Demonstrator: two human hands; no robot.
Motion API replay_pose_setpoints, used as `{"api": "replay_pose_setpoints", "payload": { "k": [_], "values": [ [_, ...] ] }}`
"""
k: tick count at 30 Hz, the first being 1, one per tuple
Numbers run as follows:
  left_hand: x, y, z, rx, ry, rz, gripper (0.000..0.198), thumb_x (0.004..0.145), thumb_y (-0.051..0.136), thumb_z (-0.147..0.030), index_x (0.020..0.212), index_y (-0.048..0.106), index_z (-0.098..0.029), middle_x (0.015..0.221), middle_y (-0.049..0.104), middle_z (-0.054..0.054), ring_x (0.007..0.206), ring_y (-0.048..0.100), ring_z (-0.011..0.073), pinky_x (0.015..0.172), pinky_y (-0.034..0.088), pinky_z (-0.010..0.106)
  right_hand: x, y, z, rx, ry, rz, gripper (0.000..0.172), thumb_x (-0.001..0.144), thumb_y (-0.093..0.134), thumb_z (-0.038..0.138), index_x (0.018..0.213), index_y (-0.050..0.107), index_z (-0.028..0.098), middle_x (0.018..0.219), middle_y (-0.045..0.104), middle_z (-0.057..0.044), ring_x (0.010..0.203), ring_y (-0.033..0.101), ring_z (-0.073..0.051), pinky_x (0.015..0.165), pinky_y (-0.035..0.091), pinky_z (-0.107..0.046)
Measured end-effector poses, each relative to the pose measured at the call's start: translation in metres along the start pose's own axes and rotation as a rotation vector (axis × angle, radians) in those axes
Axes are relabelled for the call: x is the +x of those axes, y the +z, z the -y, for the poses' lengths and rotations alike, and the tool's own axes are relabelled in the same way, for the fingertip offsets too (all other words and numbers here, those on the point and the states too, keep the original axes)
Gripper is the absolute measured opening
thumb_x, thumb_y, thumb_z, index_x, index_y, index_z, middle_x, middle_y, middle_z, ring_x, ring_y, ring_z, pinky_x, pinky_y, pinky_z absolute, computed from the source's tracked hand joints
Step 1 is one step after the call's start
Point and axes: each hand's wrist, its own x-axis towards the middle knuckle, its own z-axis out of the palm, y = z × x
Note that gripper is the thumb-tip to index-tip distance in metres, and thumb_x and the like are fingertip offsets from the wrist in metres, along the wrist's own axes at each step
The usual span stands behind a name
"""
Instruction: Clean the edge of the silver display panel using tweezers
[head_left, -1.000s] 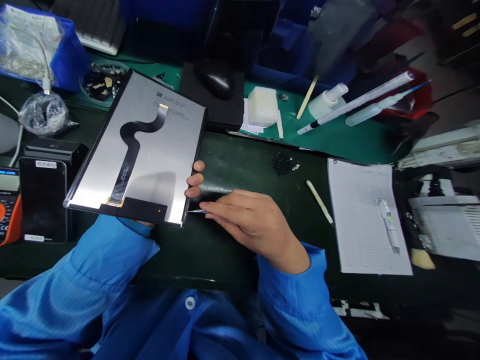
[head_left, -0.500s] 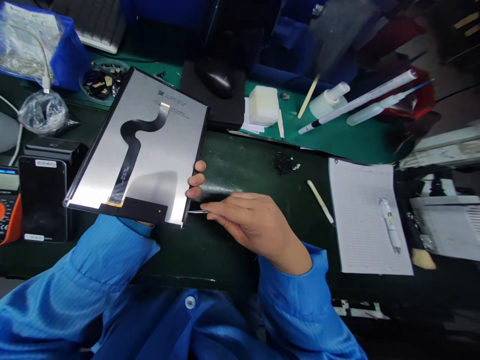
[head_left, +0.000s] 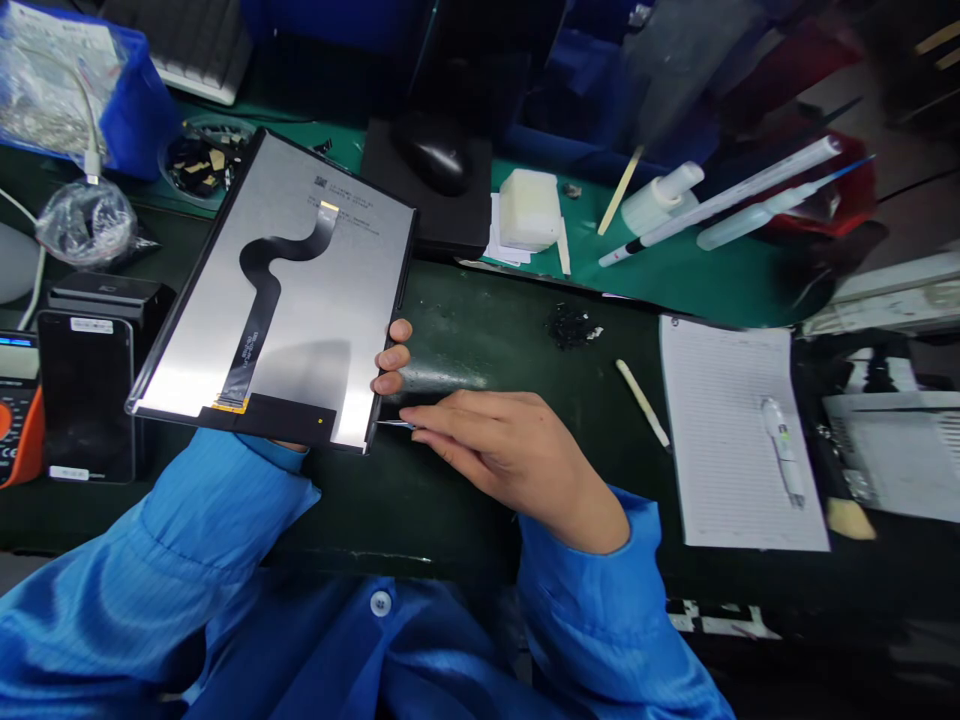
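Observation:
My left hand (head_left: 393, 357) holds a tablet-sized display panel (head_left: 277, 290) from beneath, its fingertips curled around the panel's right edge. The panel's silver back faces up, and a black flexible ribbon cable (head_left: 259, 300) snakes across it. My right hand (head_left: 495, 445) pinches a slim metal tool (head_left: 395, 424), perhaps tweezers or a blade. The tool's tip meets the panel's lower right edge. Its exact contact point is hidden.
A dark green work mat holds a notepad (head_left: 739, 435) with a pen, a white foam block (head_left: 529, 209), a black mouse (head_left: 433, 153), bottles and swab-like sticks. A multimeter (head_left: 15, 420), a black phone (head_left: 84, 398) and a blue-edged bag (head_left: 75, 85) stand left.
The panel's top corner has tilted slightly upward in view, and my right wrist has shifted a little rightward. Both hands keep their holds, and the tool tip stays at the panel's edge.

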Motion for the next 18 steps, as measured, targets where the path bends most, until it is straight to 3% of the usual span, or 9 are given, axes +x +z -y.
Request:
{"api": "replay_pose_setpoints", "payload": {
  "k": [7,13,18],
  "values": [
    [0.004,0.003,-0.004,0.128,-0.035,0.081,0.036,0.099,0.028,-0.038,0.113,0.051,-0.014,0.077,0.055,0.012,0.065,0.056,0.0239,0.057,0.053,0.038,0.001,-0.001,0.001,-0.025,0.023,0.034,0.02,0.101,0.055,0.024,0.112,0.07,0.017,0.088,0.073,0.0,0.075,0.067,-0.012,0.07,0.05,-0.023],
    [0.005,0.011,0.003,0.155,0.158,0.172,0.031,0.1,0.025,-0.036,0.104,0.05,-0.018,0.093,0.058,0.014,0.07,0.055,0.0227,0.055,0.05,0.033,-0.001,0.0,0.001,0.022,0.066,0.051,0.02,0.101,0.054,0.024,0.112,0.07,0.018,0.087,0.074,0.001,0.074,0.069,-0.013,0.071,0.052,-0.023],
    [0.004,0.017,0.004,0.19,0.175,0.145,0.028,0.101,0.024,-0.031,0.104,0.046,-0.015,0.091,0.056,0.012,0.069,0.053,0.0207,0.056,0.048,0.03,-0.003,0.001,0.001,0.082,0.085,0.045,0.022,0.098,0.06,0.023,0.118,0.068,0.017,0.094,0.073,0.0,0.077,0.069,-0.012,0.069,0.053,-0.023]
  ]
}}
